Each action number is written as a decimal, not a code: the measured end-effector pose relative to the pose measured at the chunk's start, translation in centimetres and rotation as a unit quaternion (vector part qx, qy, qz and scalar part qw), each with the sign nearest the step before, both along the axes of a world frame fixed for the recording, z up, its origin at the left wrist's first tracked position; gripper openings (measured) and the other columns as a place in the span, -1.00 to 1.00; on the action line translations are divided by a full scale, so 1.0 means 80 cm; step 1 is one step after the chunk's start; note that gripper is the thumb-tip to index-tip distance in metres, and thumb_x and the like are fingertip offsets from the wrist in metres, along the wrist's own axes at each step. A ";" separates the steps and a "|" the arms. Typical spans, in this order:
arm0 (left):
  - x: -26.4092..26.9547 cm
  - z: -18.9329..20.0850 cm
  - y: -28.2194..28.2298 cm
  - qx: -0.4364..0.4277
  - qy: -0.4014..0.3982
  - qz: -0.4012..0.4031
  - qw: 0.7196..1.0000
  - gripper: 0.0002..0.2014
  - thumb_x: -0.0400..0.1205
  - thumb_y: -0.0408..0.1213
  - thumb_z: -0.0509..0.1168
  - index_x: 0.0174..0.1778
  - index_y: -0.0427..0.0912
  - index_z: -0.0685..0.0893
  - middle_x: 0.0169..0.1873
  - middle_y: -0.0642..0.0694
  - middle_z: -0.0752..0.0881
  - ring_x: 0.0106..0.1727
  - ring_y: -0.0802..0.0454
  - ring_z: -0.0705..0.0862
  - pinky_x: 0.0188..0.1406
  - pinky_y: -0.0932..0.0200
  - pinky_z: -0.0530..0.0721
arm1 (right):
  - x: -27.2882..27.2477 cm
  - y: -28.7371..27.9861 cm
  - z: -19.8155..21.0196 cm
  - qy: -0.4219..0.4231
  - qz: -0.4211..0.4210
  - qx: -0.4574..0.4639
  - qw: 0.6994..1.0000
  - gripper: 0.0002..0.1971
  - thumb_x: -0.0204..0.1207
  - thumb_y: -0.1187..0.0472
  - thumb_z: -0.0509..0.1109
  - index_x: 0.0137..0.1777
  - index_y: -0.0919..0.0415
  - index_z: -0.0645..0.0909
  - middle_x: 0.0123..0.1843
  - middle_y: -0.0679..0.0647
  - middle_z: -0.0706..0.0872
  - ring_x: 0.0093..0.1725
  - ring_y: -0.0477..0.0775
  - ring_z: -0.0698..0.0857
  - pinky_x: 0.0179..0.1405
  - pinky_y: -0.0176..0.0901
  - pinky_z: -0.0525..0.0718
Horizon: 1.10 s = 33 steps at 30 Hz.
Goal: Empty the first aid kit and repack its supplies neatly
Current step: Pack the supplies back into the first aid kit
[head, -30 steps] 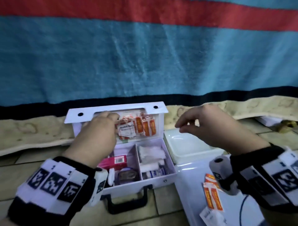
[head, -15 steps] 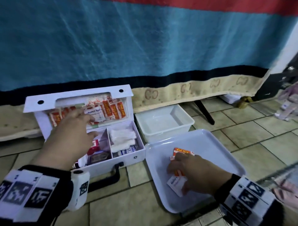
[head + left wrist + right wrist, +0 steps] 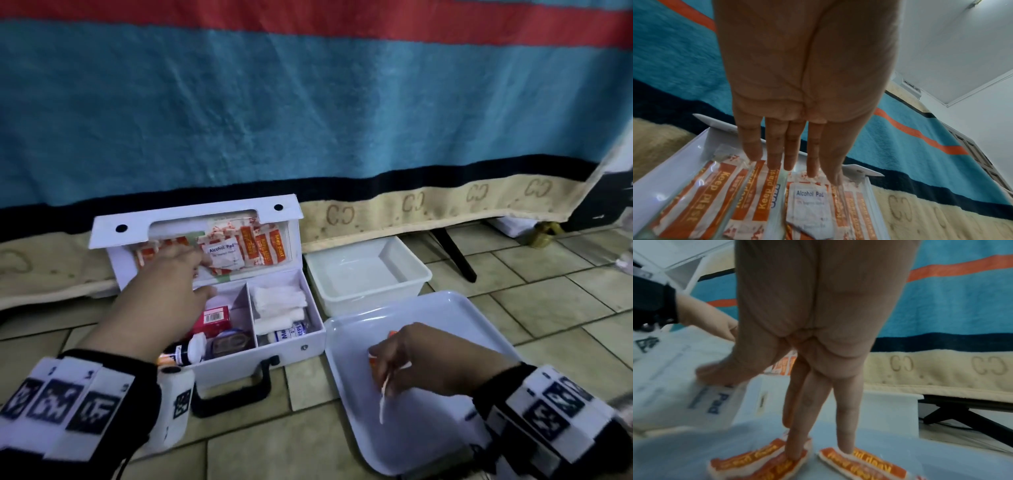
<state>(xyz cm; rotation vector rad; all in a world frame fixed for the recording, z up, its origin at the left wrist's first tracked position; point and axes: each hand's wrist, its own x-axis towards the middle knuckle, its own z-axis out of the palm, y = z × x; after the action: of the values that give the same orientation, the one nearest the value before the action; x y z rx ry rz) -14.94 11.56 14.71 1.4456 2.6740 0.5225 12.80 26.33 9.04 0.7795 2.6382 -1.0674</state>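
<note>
The white first aid kit (image 3: pixel 239 359) stands open on the tiled floor, its lid (image 3: pixel 191 219) upright. Orange plasters (image 3: pixel 263 246) (image 3: pixel 764 194) and an alcohol pad (image 3: pixel 222 253) (image 3: pixel 809 204) are tucked in the lid. My left hand (image 3: pixel 191 260) (image 3: pixel 793 165) reaches there, its straight fingertips touching the plasters. To the right, above the white tray (image 3: pixel 445 308), my right hand (image 3: pixel 383 363) pinches a white alcohol pad sachet (image 3: pixel 383 404) (image 3: pixel 674 386) on edge. Its other fingers (image 3: pixel 846 434) touch orange plasters (image 3: pixel 859 464) lying on the tray.
The kit's base holds a pink box (image 3: pixel 212 318), a small bottle (image 3: pixel 188 351) and white gauze rolls (image 3: pixel 277 301). An empty white tub (image 3: pixel 366 270) sits behind the tray. A blue and red blanket (image 3: pixel 308 120) hangs behind, with a black stand leg (image 3: pixel 452 253) at right.
My right hand went from the lid down to the tray with supplies and has now tipped a white sachet up on edge. My left hand stays at the lid's plasters.
</note>
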 end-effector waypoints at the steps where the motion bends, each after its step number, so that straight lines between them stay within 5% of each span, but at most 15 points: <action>1: -0.003 0.002 0.001 0.005 0.005 -0.004 1.000 -0.59 0.56 -0.25 0.39 0.35 -0.11 0.56 0.44 -0.13 0.45 0.41 -0.09 0.45 0.40 0.07 0.37 | 0.000 0.003 0.005 0.011 0.002 -0.032 0.999 -0.81 0.21 0.33 0.52 -0.36 -0.03 0.74 -0.22 0.03 0.80 -0.10 -0.03 0.76 0.11 -0.04 0.68; 4: -0.014 0.006 0.008 0.035 0.012 -0.008 0.999 -0.53 0.57 -0.29 0.38 0.42 -0.14 0.50 0.42 -0.14 0.44 0.43 -0.12 0.43 0.44 0.02 0.36 | -0.004 0.013 0.021 0.048 -0.015 -0.048 0.998 -0.71 0.21 0.34 0.61 -0.41 -0.14 0.75 -0.05 -0.11 0.79 0.09 -0.21 0.71 0.17 -0.19 0.64; 7: -0.025 0.007 0.018 0.022 0.028 -0.015 0.999 -0.38 0.58 -0.25 0.37 0.55 -0.16 0.32 0.48 -0.17 0.37 0.51 -0.15 0.30 0.52 -0.04 0.29 | -0.027 0.018 0.040 0.163 -0.084 -0.084 0.979 -0.72 0.26 0.41 0.61 -0.44 -0.04 0.77 -0.28 0.09 0.81 -0.27 -0.09 0.74 -0.19 -0.21 0.64; 10: -0.030 0.006 0.026 -0.013 0.034 -0.015 0.999 -0.33 0.60 -0.21 0.35 0.60 -0.09 0.21 0.47 -0.12 0.29 0.50 -0.11 0.21 0.51 -0.07 0.30 | -0.070 0.015 0.055 0.247 -0.152 -0.105 0.951 -0.72 0.43 0.43 0.46 -0.43 0.10 0.70 -0.47 0.27 0.67 -0.51 -0.05 0.57 -0.46 -0.26 0.58; 14: -0.031 0.011 0.026 -0.024 0.064 -0.021 0.997 -0.47 0.60 -0.16 0.33 0.49 0.11 0.35 0.40 0.08 0.31 0.42 -0.04 0.20 0.36 -0.05 0.34 | -0.146 0.009 0.057 0.269 -0.169 -0.149 0.936 -0.74 0.58 0.37 0.33 -0.36 0.20 0.57 -0.41 0.09 0.65 -0.43 0.00 0.69 -0.24 -0.15 0.78; 18: -0.032 0.010 0.023 -0.029 0.075 -0.047 0.996 -0.55 0.62 -0.14 0.29 0.41 0.18 0.36 0.46 0.22 0.26 0.47 0.06 0.11 0.35 -0.02 0.22 | -0.200 0.006 0.055 0.286 -0.178 -0.137 0.932 -0.76 0.60 0.34 0.31 -0.28 0.07 0.59 -0.31 0.06 0.65 -0.44 -0.08 0.66 -0.34 -0.23 0.74; 22: -0.038 0.006 0.019 -0.056 0.071 -0.065 0.994 -0.43 0.61 -0.16 0.30 0.50 0.18 0.24 0.57 0.20 0.12 0.57 0.06 0.06 0.47 -0.06 0.10 | -0.234 0.007 0.073 0.399 -0.191 -0.177 0.879 -0.76 0.62 0.40 0.26 -0.25 0.17 0.59 -0.32 0.06 0.65 -0.41 -0.11 0.59 -0.37 -0.29 0.62; 25: -0.041 0.005 0.017 -0.053 0.065 -0.074 0.994 -0.38 0.60 -0.18 0.32 0.53 0.22 0.20 0.60 0.20 0.08 0.60 0.07 0.06 0.51 -0.09 0.07 | -0.251 0.015 0.087 0.422 -0.184 -0.016 0.888 -0.80 0.53 0.37 0.40 -0.31 0.14 0.62 -0.42 -0.06 0.61 -0.50 -0.27 0.52 -0.42 -0.39 0.54; 27: -0.044 0.004 0.015 -0.052 0.059 -0.078 0.994 -0.36 0.61 -0.21 0.31 0.54 0.25 0.17 0.61 0.23 0.07 0.61 0.10 0.04 0.53 -0.09 0.04 | -0.260 0.021 0.095 0.388 -0.132 0.104 0.906 -0.93 0.45 0.36 0.47 -0.21 0.20 0.73 -0.30 -0.01 0.72 -0.36 -0.24 0.60 -0.25 -0.46 0.55; 30: -0.050 0.002 0.009 -0.044 0.042 -0.082 0.995 -0.34 0.61 -0.23 0.29 0.53 0.32 0.15 0.61 0.31 0.04 0.61 0.16 0.01 0.54 -0.08 0.00 | -0.269 0.033 0.099 0.235 0.032 0.288 0.928 -0.86 0.42 0.32 0.46 -0.06 0.19 0.79 -0.07 0.11 0.77 -0.02 0.06 0.67 0.06 -0.15 0.59; 33: -0.055 0.002 0.005 -0.037 0.020 -0.081 0.996 -0.32 0.63 -0.26 0.26 0.54 0.40 0.11 0.60 0.38 0.00 0.63 0.21 0.00 0.55 -0.03 -0.06 | -0.273 0.041 0.105 0.125 0.103 0.375 0.913 -0.76 0.40 0.37 0.40 -0.02 0.08 0.77 -0.05 0.06 0.71 0.03 0.12 0.65 0.01 -0.11 0.62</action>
<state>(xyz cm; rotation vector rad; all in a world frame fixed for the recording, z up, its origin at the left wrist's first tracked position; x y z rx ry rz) -19.32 12.00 14.84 1.6505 2.5456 0.3819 -9.06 29.58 17.43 0.4630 3.2812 -0.0594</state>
